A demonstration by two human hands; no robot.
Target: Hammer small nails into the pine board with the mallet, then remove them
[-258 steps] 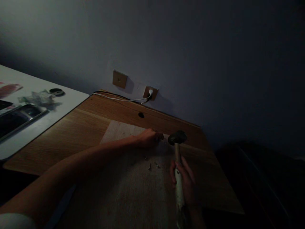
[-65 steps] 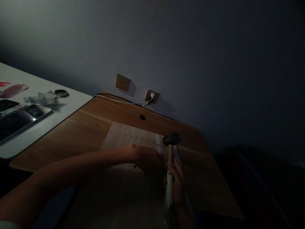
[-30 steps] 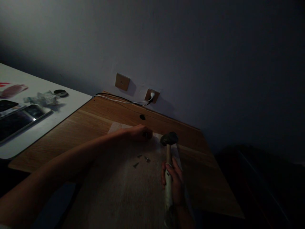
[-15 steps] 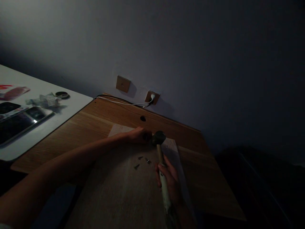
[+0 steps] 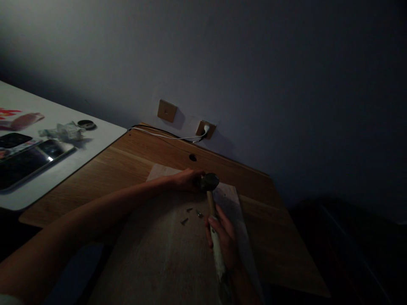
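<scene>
My right hand (image 5: pixel 223 239) is closed round the pale handle of a hammer (image 5: pixel 209 186). Its dark head sits low over the far part of a light wooden board (image 5: pixel 165 258) lying on the brown desk (image 5: pixel 121 165). My left hand (image 5: pixel 187 180) rests on the board's far edge just left of the hammer head, fingers pinched together; what they hold is hidden in the dim light. Three small nails (image 5: pixel 190 215) lie loose on the board between my hands.
A white table (image 5: pixel 95 133) at left carries a tablet (image 5: pixel 28 159), a phone, crumpled wrapping (image 5: pixel 65 131) and a dark lid (image 5: pixel 86 124). A white cable (image 5: pixel 165 136) runs to a wall socket (image 5: pixel 203 128). The desk has a round hole (image 5: pixel 192 157). Right of the desk is dark.
The hammer head has swung left and down toward my left hand. Earlier my left hand went to the loose nails, then back to the board's far edge.
</scene>
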